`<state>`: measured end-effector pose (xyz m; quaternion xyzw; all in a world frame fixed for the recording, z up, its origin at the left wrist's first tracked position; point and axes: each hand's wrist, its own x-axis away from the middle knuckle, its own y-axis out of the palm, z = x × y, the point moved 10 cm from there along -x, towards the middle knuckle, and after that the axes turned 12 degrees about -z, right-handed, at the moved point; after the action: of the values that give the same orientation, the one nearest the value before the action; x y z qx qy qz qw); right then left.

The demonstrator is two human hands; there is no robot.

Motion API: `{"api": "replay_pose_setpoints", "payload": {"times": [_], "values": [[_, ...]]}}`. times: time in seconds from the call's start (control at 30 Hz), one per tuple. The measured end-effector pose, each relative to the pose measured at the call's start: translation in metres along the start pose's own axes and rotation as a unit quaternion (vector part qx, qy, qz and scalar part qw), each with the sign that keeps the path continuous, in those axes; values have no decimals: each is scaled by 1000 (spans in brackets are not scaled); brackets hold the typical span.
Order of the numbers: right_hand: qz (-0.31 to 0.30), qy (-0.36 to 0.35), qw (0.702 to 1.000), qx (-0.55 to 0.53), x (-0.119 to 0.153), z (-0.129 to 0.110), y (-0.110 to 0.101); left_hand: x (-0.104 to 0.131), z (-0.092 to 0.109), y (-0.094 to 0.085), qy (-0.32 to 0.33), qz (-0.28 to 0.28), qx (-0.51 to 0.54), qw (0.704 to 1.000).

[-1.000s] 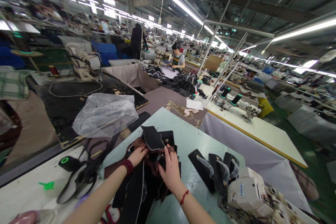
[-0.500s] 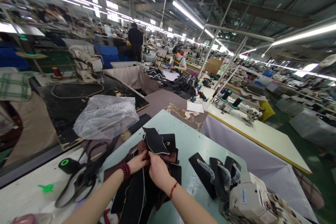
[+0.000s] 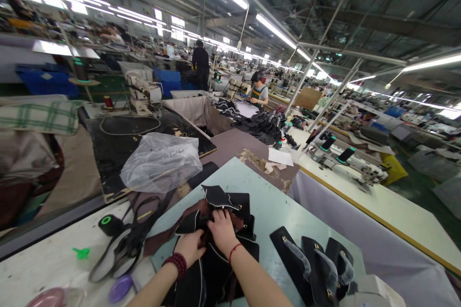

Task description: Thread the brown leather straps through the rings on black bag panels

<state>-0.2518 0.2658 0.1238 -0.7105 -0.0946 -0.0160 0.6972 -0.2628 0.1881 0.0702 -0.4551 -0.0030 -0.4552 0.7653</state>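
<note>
Head view: left hand [image 3: 189,246] and right hand [image 3: 222,230] both rest on the pile [image 3: 219,230] of black, white-edged leather pieces on the green table [image 3: 273,201]. Fingers curl into the pile, pinching a piece; exact grip hidden. Risk: loose stacked pieces could slide or snag on their metal clasps if pulled. Pieces look flat, stiff, glossy, with brown ones beneath.
</note>
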Motion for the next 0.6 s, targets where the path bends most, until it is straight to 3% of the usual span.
{"api": "replay_pose_setpoints", "payload": {"times": [0.17, 0.27, 0.33, 0.4, 0.47, 0.53, 0.6], "values": [[-22, 17, 1000, 6, -18, 11, 3, 3, 14, 11, 27, -69, -44, 996], [-27, 70, 997, -10, -22, 43, -4, 20, 27, 17, 73, -79, -43, 993], [-25, 117, 992, -25, -20, 72, -10, 36, 22, 15, 83, -72, -36, 993], [-24, 155, 987, -44, -15, 100, -15, 49, -1, 7, 53, -49, -20, 997], [-29, 178, 981, -65, -9, 124, -16, 60, -32, -11, 15, 9, 2, 1000], [-39, 195, 976, -90, -2, 144, -13, 68, -63, -35, -14, 95, 42, 994], [-51, 221, 967, -121, 6, 162, -7, 77, -96, -58, -52, 196, 129, 971]]}}
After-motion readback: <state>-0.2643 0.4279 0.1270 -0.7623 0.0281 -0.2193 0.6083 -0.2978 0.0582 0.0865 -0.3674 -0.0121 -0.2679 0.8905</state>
